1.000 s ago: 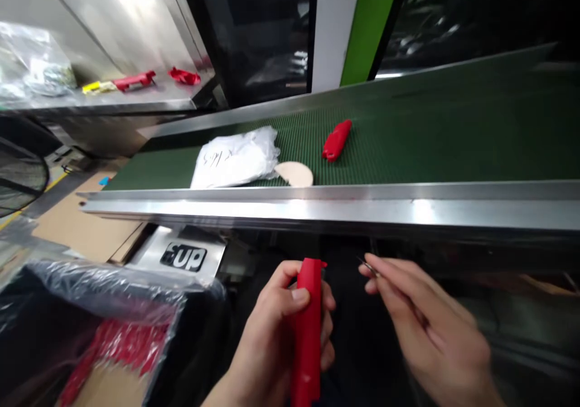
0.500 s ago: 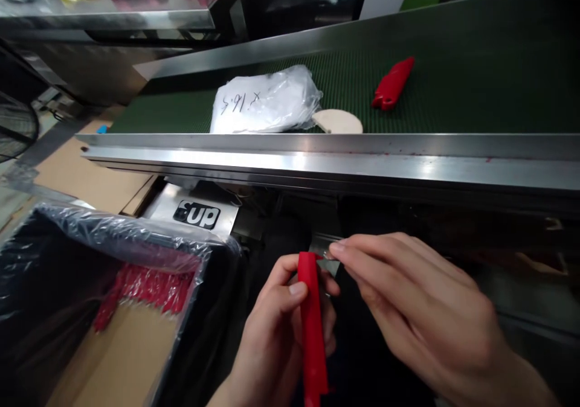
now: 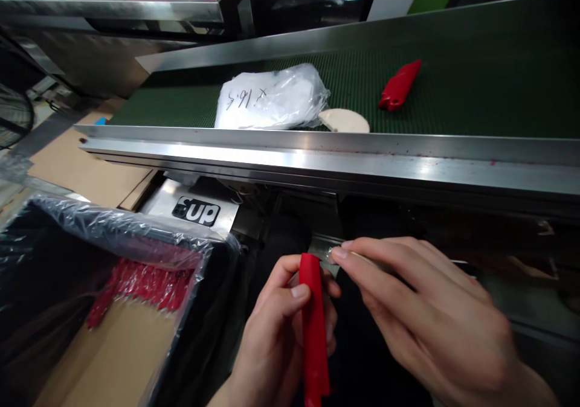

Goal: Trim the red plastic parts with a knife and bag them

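Observation:
My left hand [image 3: 276, 328] is closed around a long, narrow red plastic part [image 3: 312, 316], which stands nearly upright with its top end toward the conveyor. The thumb presses on its near face. Just right of that top end, my right hand [image 3: 421, 304] pinches a thin tool with a small metallic tip [image 3: 330, 254] between thumb and fingers. Most of this tool is hidden by the fingers, so its exact kind cannot be made out. Its tip is close to the red part, with a small gap between them.
Ahead runs a green conveyor belt [image 3: 489, 93] with a metal rail [image 3: 281, 144]. On it lie a white plastic-wrapped packet [image 3: 267, 99], a beige disc-like piece [image 3: 345, 121] and a red part [image 3: 400, 85]. At left, a plastic-lined bin [image 3: 199, 310] holds several red parts [image 3: 149, 283] on cardboard.
The tool tip in my right hand has drawn slightly away from the red part's top edge. My left hand keeps its hold. The view has shifted a little.

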A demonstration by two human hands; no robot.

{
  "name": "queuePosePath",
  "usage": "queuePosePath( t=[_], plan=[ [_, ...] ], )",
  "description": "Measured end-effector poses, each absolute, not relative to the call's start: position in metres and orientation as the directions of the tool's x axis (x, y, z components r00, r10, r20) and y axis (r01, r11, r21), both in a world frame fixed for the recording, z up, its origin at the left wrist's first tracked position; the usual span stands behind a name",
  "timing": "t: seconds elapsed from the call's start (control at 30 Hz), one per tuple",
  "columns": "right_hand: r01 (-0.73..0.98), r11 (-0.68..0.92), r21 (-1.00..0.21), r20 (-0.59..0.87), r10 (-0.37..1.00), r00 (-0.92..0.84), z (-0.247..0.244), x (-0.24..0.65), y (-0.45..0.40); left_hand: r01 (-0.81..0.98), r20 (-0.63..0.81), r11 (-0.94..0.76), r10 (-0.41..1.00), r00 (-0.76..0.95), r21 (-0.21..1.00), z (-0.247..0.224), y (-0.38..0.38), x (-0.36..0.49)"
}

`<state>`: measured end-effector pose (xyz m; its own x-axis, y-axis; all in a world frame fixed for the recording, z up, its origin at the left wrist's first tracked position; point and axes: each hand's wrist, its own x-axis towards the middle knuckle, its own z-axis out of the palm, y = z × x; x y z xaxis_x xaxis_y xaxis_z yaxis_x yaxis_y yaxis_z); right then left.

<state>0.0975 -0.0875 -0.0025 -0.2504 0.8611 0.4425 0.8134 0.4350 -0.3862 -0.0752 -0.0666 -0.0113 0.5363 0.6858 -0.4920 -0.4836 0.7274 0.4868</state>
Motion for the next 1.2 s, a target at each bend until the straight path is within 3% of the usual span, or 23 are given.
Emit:
queuePosePath(
  t=[0.27,0.57,1.2],
  plan=[
    [0.826,0.443,-0.349,0.428,0.859,-0.280,-0.004,0.101,-0.091,-0.453,-0.515,0.730,0.682,0.518,0.512,-0.010,-0.068,-0.075],
    [0.802,0.486,-0.348,0.393,0.852,-0.346,-0.003,0.097,-0.100,-0.450,-0.603,0.767,0.640,0.477,0.458,-0.010,-0.063,-0.075],
    [0.789,0.531,-0.309,0.430,0.818,-0.382,-0.006,0.086,-0.128,-0.525,-0.479,0.666,0.746,0.463,0.530,-0.006,-0.036,-0.069]
  ],
)
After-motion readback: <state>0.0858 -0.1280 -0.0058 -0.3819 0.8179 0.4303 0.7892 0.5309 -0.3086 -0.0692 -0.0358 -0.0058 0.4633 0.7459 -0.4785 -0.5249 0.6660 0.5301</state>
